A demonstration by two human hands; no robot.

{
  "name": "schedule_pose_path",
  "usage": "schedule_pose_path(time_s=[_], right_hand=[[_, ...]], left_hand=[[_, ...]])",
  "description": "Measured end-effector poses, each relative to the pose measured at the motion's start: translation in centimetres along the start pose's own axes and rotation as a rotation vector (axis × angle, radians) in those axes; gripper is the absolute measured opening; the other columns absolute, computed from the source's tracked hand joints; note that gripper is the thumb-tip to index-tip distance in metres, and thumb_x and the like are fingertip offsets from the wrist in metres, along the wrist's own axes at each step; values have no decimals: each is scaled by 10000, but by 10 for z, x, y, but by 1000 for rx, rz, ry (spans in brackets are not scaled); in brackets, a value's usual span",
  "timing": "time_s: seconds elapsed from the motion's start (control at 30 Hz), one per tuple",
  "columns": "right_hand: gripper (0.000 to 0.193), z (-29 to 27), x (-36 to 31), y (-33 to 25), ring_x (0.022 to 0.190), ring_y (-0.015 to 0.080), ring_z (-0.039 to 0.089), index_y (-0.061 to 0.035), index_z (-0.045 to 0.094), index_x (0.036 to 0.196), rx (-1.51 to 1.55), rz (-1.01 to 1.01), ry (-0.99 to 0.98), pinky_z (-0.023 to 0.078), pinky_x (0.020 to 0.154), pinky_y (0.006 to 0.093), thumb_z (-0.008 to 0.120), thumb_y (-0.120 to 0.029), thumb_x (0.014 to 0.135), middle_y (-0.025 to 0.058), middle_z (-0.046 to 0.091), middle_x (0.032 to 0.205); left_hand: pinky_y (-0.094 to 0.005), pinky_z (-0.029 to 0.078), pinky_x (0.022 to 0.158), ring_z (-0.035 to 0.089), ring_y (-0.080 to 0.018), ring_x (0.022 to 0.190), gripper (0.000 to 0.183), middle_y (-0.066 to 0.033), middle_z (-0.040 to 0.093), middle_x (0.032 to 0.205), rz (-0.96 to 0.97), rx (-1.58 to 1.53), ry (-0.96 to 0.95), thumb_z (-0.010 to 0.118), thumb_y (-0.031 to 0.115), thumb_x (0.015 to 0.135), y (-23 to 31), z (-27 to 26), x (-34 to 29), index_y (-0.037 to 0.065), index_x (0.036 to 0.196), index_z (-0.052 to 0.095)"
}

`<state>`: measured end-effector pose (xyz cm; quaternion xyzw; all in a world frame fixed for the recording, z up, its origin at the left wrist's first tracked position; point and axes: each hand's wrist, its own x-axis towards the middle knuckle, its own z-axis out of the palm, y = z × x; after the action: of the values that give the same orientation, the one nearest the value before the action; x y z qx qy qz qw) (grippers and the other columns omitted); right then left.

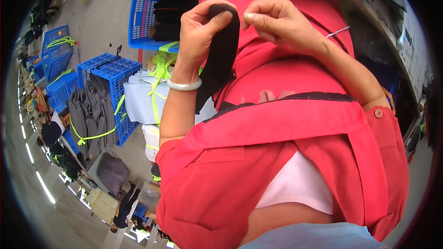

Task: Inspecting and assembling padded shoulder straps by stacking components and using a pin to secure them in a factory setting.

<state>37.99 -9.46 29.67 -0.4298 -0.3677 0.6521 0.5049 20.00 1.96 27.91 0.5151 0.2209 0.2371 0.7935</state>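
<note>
My left hand (196, 25) is closed on a long, flat black insole-shaped piece (220, 60), its thumb pressed across the rounded upper end. The piece hangs down past my wrist, beside the red apron (281, 124) over my front and lap. A pale bangle (184, 85) circles that wrist. Just to the right, apart from the piece, my right hand (286, 25) has thumb and forefinger pinched together, the other fingers curled. Whatever lies in that pinch, if anything, is too small to make out.
A blue crate (136, 18) holding black pieces stands beyond my left hand. Further left are another blue crate (122, 76), strapped grey pieces (92, 117) and pale stacked sheets (138, 101) tied with yellow-green straps. A worktop edge (392, 32) runs along the right. People appear far left.
</note>
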Motion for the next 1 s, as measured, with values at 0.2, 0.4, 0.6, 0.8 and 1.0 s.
schedule_pose_path(time_s=[0.2, 0.4, 0.6, 0.8, 1.0], right_hand=[[240, -27, 3, -24, 555, 44, 432, -7, 658, 900, -594, 57, 37, 372, 520, 228, 590, -235, 932, -33, 488, 606], [199, -13, 1, -35, 572, 45, 411, 11, 624, 888, -718, 6, 55, 356, 511, 230, 586, -177, 940, -22, 469, 627], [200, -13, -1, -29, 554, 53, 385, 15, 617, 876, -739, 0, 40, 331, 491, 246, 600, -175, 934, -22, 428, 595], [204, -12, -2, -32, 555, 54, 374, 20, 603, 858, -733, 28, 23, 326, 490, 249, 607, -171, 930, -17, 417, 592], [236, -19, -2, -21, 557, 123, 441, 24, 628, 862, -841, -85, -44, 377, 534, 288, 585, -199, 926, 48, 496, 603]], left_hand=[[-220, 499, 783, 618, -84, 829, 169, -26, 691, 911, -7, 175, 46, 710, 36, 830, -2, 0, -4, -9, 992, 698], [-211, 490, 775, 612, -74, 833, 163, -12, 688, 892, -19, 297, -65, 714, 39, 823, -1, 5, -1, -3, 980, 705], [-210, 486, 759, 607, -72, 820, 172, -7, 684, 878, -18, 335, -95, 716, 31, 815, 0, 8, -3, -3, 983, 705], [-206, 486, 748, 603, -69, 814, 173, -3, 678, 868, -19, 342, -89, 722, 27, 809, -3, 7, -3, -9, 977, 700], [-209, 484, 758, 606, -79, 809, 160, -16, 678, 866, -49, 342, -154, 719, 18, 804, -10, 11, -1, -5, 961, 701]])
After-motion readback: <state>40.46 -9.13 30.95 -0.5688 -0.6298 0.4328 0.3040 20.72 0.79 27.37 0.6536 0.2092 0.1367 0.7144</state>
